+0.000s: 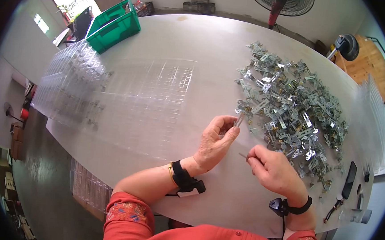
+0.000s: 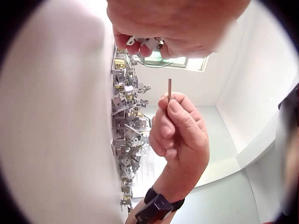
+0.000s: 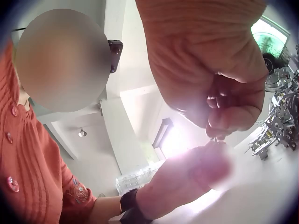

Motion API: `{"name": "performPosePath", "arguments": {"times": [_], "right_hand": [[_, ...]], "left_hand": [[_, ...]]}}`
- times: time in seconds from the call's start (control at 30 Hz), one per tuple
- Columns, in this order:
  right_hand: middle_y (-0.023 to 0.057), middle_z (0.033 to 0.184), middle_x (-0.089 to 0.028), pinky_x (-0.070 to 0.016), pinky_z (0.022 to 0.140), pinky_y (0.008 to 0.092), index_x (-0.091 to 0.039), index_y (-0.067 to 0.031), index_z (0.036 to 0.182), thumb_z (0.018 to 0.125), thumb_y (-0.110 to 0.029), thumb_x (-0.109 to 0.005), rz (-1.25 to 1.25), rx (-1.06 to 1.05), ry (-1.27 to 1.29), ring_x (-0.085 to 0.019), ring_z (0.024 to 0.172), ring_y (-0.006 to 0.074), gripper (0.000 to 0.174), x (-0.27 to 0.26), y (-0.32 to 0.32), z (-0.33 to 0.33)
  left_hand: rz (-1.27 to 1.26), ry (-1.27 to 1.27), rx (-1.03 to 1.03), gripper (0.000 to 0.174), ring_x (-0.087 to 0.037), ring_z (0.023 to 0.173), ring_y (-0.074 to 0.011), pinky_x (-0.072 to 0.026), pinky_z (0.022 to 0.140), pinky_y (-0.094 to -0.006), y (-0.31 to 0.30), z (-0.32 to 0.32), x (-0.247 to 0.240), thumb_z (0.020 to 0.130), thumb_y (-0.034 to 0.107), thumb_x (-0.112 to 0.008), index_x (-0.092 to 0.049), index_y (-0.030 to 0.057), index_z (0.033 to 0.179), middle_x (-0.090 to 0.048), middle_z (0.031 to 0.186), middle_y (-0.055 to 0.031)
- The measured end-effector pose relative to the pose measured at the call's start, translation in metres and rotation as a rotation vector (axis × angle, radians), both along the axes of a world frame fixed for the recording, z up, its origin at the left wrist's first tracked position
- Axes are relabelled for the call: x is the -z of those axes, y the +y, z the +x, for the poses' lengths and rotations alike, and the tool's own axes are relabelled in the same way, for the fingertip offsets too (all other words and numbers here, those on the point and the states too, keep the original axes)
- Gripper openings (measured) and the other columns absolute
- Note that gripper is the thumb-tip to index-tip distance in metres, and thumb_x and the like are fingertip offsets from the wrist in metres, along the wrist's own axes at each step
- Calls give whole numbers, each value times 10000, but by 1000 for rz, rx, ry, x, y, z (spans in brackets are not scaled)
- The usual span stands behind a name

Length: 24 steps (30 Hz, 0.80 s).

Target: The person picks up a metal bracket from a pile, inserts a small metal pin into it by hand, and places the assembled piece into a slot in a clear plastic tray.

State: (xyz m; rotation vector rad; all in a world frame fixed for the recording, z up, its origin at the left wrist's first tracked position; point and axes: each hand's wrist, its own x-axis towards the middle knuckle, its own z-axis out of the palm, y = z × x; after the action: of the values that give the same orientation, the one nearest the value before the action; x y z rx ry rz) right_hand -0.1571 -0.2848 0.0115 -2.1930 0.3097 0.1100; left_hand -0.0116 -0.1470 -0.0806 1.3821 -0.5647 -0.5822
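My left hand (image 1: 212, 143) pinches a small metal bracket (image 1: 239, 119) between thumb and fingers, at the near left edge of a large pile of similar metal brackets (image 1: 291, 104). Part of the held bracket (image 2: 150, 44) shows below the fingers in the left wrist view. To the right and a little nearer my body, the right hand (image 1: 274, 170) grips a thin metal rod (image 2: 169, 88) between thumb and curled index finger, its free end sticking out past the fingertips. That rod stands apart from the bracket. In the right wrist view the fingers mostly hide both pieces.
Clear plastic trays (image 1: 144, 103) lie left on the white table (image 1: 224, 46), beside a tray stack (image 1: 65, 84). Behind them stands a green crate (image 1: 118, 28). More clear trays (image 1: 373, 123) stand at the right edge, near a black phone (image 1: 350, 180) and a bottle (image 1: 355, 215).
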Motion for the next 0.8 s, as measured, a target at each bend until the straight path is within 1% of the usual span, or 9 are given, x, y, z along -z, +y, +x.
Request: {"name": "performPosePath", "arguments": {"times": [0.03,0.1,0.17,0.23,0.27,0.4,0.47,0.7,0.8], "right_hand": [[189,769,-669,-512,650,424,-623,-15,1014,968,-111,-582,2,-8,-5,-685,725,366,114,3,0,1],[180,790,-685,-522,671,416,-629,-17,1021,965,-125,-578,88,-141,141,-694,746,354,132,8,0,4],[172,814,-700,-530,696,416,-635,-21,1024,958,-140,-578,84,-209,155,-698,767,349,148,12,2,7],[162,828,-711,-535,718,423,-640,-26,1028,953,-153,-583,121,-358,278,-703,787,344,158,19,2,12],[149,833,-718,-537,723,426,-652,-30,1026,954,-177,-584,68,-402,267,-705,785,337,177,26,2,12],[137,817,-719,-537,715,417,-664,-34,1017,956,-195,-584,26,-391,225,-707,775,319,190,32,4,16],[108,751,-711,-537,655,377,-669,-38,1024,965,-206,-610,94,-382,247,-706,693,252,187,32,2,17],[113,744,-702,-534,662,385,-673,-24,1001,953,-208,-570,106,-380,278,-698,683,260,217,26,1,17],[106,731,-698,-532,641,374,-672,-16,998,958,-215,-568,111,-387,280,-693,661,245,228,27,1,17]], "left_hand": [[2,-5,-8,310,-564,966,-54,-485,870,-239,0,1,1,1029,156,-639,-590,-10,1287,-627,1071,-1],[90,-163,-62,315,-555,948,-45,-486,844,-231,-2,2,2,1035,160,-632,-599,-15,1294,-628,1050,13],[88,-138,-88,314,-551,922,-44,-486,820,-227,-3,3,3,1038,160,-627,-601,-16,1297,-624,1021,19],[86,-112,-111,314,-548,897,-42,-486,797,-222,-5,5,5,1041,160,-621,-603,-17,1300,-621,992,25],[91,-77,-104,313,-545,875,-43,-485,778,-220,-5,6,6,1043,154,-615,-600,-16,1305,-618,969,26],[116,-33,-100,282,-538,834,-44,-481,736,-220,-5,7,-2,1044,136,-604,-600,-16,1282,-617,928,21],[107,-53,-105,262,-541,824,-58,-487,734,-238,-7,7,2,1041,129,-598,-597,-22,1254,-623,926,-1],[132,-154,-146,197,-563,805,-95,-500,732,-278,-9,6,-1,1027,102,-596,-606,-32,1172,-650,929,-50],[209,-227,-135,209,-556,840,-65,-495,734,-252,-7,8,-2,1027,111,-603,-617,-27,1184,-638,926,-15]]}}
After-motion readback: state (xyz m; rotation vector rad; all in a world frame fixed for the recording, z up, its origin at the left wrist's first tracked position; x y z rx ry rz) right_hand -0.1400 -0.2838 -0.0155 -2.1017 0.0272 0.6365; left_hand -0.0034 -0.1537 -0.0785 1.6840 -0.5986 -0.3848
